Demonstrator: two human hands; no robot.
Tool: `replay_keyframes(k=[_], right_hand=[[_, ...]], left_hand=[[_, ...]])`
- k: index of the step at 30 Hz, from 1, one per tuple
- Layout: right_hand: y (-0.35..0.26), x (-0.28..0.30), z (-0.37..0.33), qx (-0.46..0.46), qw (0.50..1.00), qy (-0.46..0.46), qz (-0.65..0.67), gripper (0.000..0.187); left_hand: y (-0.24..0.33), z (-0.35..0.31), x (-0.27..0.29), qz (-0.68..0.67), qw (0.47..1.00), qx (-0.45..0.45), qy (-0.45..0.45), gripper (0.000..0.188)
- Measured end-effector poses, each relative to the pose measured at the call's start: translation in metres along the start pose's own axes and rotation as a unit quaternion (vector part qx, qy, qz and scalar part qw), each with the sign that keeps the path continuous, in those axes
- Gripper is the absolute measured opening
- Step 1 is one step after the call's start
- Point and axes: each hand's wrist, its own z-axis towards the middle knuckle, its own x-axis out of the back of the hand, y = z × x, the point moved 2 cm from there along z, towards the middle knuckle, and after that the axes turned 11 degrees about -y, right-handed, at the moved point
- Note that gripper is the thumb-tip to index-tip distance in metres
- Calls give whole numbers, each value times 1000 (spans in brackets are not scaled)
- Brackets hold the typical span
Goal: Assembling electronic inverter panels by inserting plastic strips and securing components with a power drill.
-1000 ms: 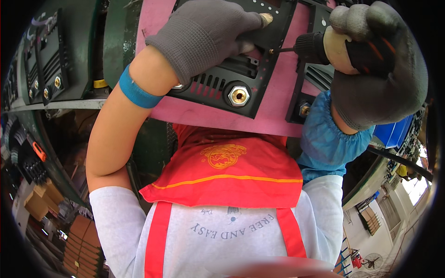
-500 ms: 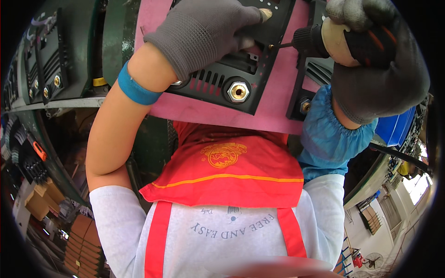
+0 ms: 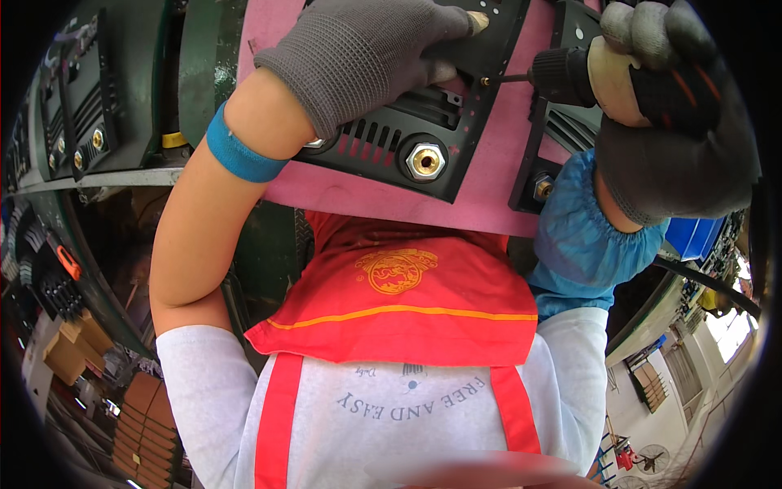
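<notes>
Glaring light (image 3: 731,330) near half past three, a pale wall (image 3: 633,422) around four, a fan (image 3: 652,459) just past four, cardboard boxes (image 3: 67,356) toward eight o'clock

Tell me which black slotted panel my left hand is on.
The middle panel on the pink mat: the left hand covers part of it, unlike the right-hand panel and the far-left panels.

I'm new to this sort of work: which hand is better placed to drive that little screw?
Probably the right hand: it grips the driver, whose bit points at the small screw near the edge of the black panel. The left hand lies over that panel, no tool visible.
</notes>
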Motion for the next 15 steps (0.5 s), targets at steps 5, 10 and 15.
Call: replay_keyframes(k=[5,10,15], right_hand=[[1,1,-1,0,1000,0,-5,39],[2,1,-1,-5,1000,-1,-10,38],[3,1,-1,-3,1000,-4,-13,37]], left_hand=[[0,-1,-1,-19,999,-13,21,36],[-2,-1,-3,-13,999,-19,39,36],[-1,-2,1,-22,997,-46,57,37]])
